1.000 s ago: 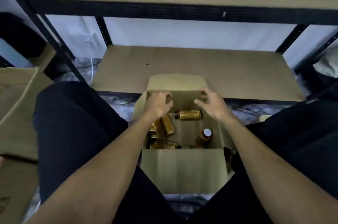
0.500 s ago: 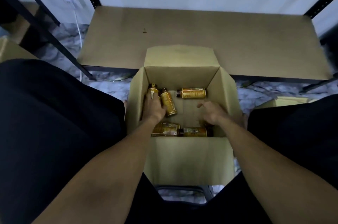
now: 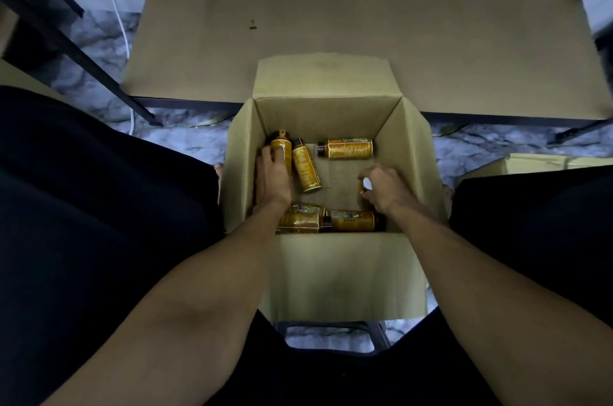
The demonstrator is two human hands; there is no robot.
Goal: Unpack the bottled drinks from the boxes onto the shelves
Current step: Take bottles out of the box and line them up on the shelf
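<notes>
An open cardboard box (image 3: 335,276) stands on the floor between my knees, with several amber bottled drinks lying in it. My left hand (image 3: 273,178) is down in the box's left side, its fingers round an amber bottle (image 3: 281,148) by the left wall. My right hand (image 3: 384,186) grips the top of an upright white-capped bottle (image 3: 364,186) at the right side. A loose bottle (image 3: 306,166) lies beside my left hand, another bottle (image 3: 346,149) lies at the far wall, and two bottles (image 3: 331,221) lie at the near wall.
The low brown shelf board (image 3: 331,17) of a black metal rack stretches just beyond the box. A white cable (image 3: 123,30) hangs at the left over the marbled floor. Another cardboard box (image 3: 530,161) sits at the right. My dark-clothed knees flank the box.
My head tilted down, so the upper shelf left view. Both hands dropped from the box's rim into it; the left closed on a bottle at the left wall, the right on the upright bottle.
</notes>
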